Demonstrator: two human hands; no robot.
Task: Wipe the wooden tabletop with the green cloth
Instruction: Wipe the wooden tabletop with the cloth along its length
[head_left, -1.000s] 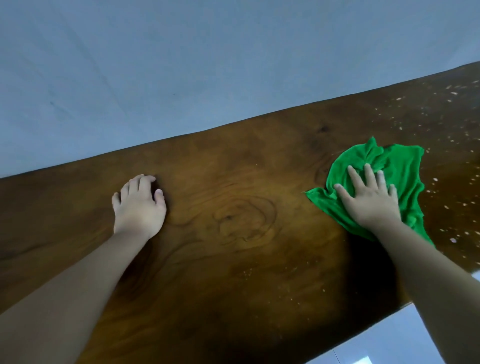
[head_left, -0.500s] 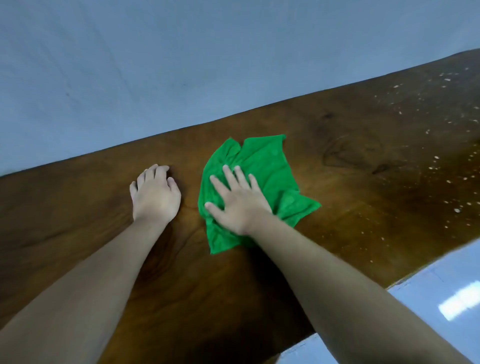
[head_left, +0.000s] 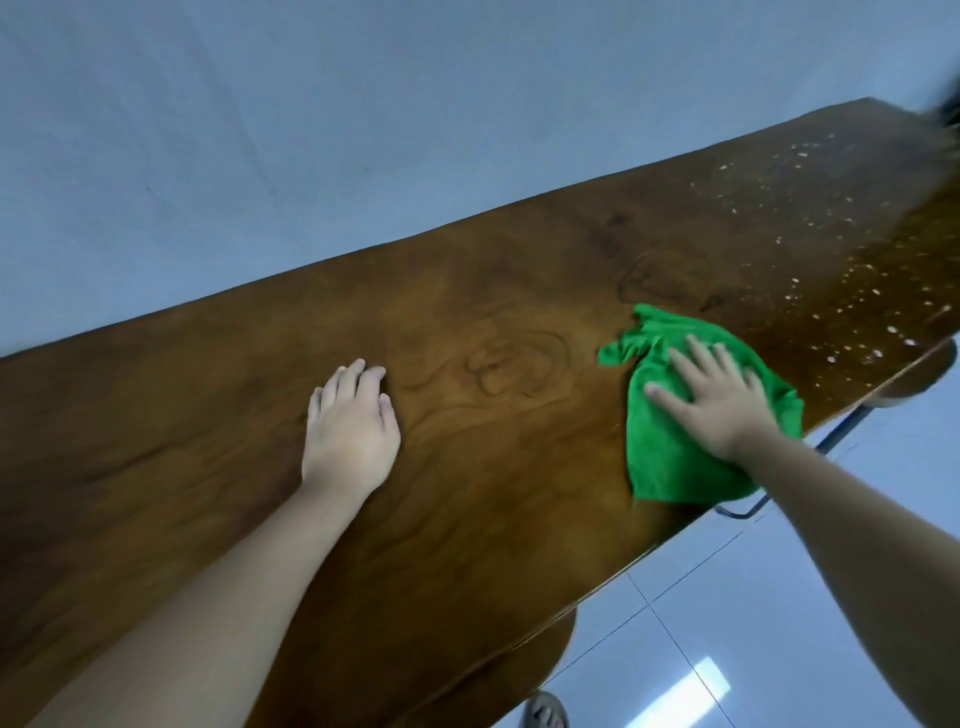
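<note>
The long wooden tabletop (head_left: 493, 467) runs diagonally across the head view. A crumpled green cloth (head_left: 670, 457) lies near the table's near edge on the right. My right hand (head_left: 714, 400) presses flat on top of the cloth, fingers spread, covering its middle. My left hand (head_left: 350, 426) rests palm down on the bare wood to the left, fingers together, holding nothing. Pale crumbs or specks (head_left: 831, 291) are scattered over the right end of the table, beyond the cloth.
A plain pale wall (head_left: 363, 130) stands behind the table's far edge. Shiny tiled floor (head_left: 753, 623) shows below the near edge at the right. A dark metal chair frame (head_left: 831, 441) sits under the table edge, and a sandalled foot (head_left: 545, 712) shows at the bottom.
My right hand has swept the green cloth from beside my left hand back to the right, towards the near edge. My left hand stays planted on the wood.
</note>
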